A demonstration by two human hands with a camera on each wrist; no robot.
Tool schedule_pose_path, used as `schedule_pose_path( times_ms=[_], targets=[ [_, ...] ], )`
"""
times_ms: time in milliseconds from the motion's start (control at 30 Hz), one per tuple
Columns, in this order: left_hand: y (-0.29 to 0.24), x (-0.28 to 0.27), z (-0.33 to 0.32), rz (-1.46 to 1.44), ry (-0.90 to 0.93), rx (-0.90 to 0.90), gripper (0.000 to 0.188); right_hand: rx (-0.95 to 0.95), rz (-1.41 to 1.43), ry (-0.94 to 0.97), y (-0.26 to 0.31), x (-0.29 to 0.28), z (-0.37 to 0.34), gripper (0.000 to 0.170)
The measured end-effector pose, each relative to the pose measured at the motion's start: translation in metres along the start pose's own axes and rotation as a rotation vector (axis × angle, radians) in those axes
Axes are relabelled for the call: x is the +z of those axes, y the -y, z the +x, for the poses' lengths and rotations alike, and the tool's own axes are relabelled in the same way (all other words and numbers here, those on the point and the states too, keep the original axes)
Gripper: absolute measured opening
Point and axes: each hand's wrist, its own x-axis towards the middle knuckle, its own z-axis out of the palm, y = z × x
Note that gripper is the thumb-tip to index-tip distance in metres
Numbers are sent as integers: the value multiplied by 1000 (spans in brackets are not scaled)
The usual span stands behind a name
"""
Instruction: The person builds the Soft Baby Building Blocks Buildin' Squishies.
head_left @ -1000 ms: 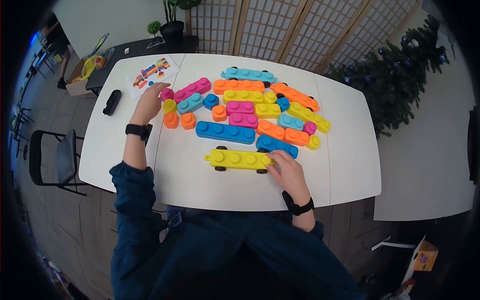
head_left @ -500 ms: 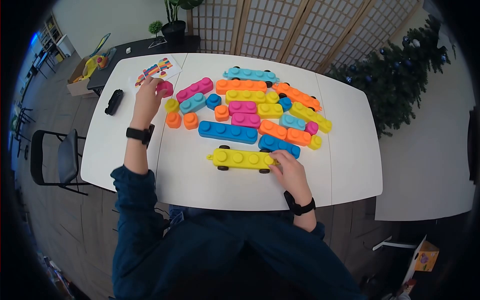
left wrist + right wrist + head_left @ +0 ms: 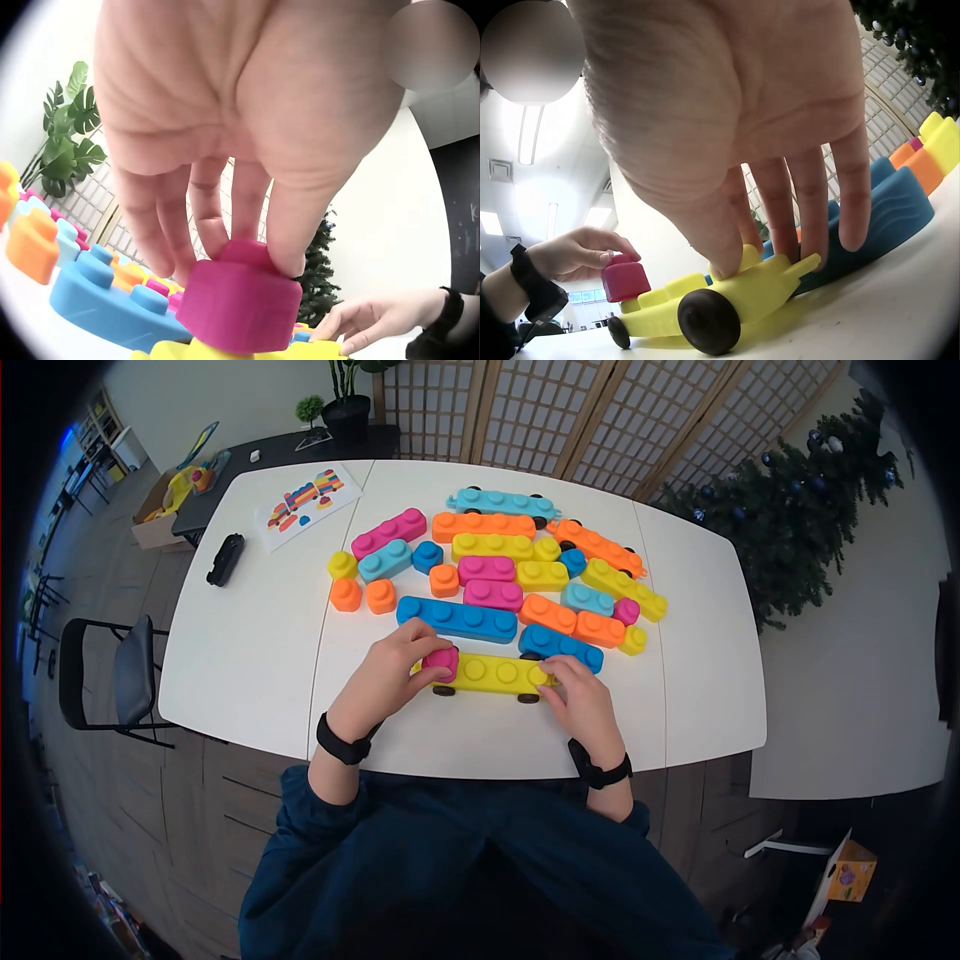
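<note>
A yellow wheeled block base [image 3: 490, 674] with a row of studs and black wheels stands near the table's front. My left hand [image 3: 375, 680] pinches a pink one-stud block [image 3: 441, 664] between thumb and fingertips, over the base's left end. In the left wrist view that pink block [image 3: 240, 307] tilts slightly, its underside right at a yellow stud. My right hand [image 3: 582, 700] grips the base's other end, thumb on the near side and fingers on the far side, as the right wrist view shows. Its wheel [image 3: 709, 321] rests on the tabletop.
Just behind the base lie a long blue block [image 3: 457, 619] and a shorter blue block [image 3: 560, 648]. Several coloured blocks spread beyond, with light blue [image 3: 503, 503] and orange [image 3: 600, 549] wheeled bases. A picture sheet [image 3: 310, 505] and a black object [image 3: 226, 560] lie at the left.
My left hand picked up the pink one-stud block from the far left and brought it toward me and rightward, over the yellow base. My right hand stays at the base's right end.
</note>
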Motion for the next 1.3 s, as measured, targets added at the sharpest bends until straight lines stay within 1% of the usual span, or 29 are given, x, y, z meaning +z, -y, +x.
schedule_pose_path(
  times_ms=[200,367,767,900,933,967,1000,1067,1100,1167,1200,1267,1300],
  targets=[
    [10,15,-1,27,-18,-21,34,0,10,1,1,1,1,28],
    [11,19,-1,-29,-74,-38,31,14,35,0,1,3,1,27],
    [10,23,-4,-14,-67,-53,34,30,30,18,3,0,1,26],
    [8,2,2,-13,-61,-26,34,18,24,23,1,-1,2,27],
    [12,-8,6,10,-140,-19,33,17,25,25,0,-2,2,27],
    [17,-18,11,33,-217,-11,32,16,25,24,0,-2,2,27],
    [24,-27,15,34,-217,-11,32,18,29,22,0,-2,1,27],
    [42,-47,25,66,-368,-86,33,20,33,19,0,-2,1,27],
    [52,-54,32,66,-369,-86,33,24,34,21,0,-2,0,27],
    [79,-62,47,182,-409,-166,33,22,36,21,1,-1,1,27],
    [91,-64,56,183,-410,-167,33,17,34,17,1,-1,1,27],
    [115,-64,73,356,-372,-140,32,10,32,13,1,-1,1,27],
    [126,-62,81,356,-373,-140,32,13,37,19,1,-1,1,27]
  ],
)
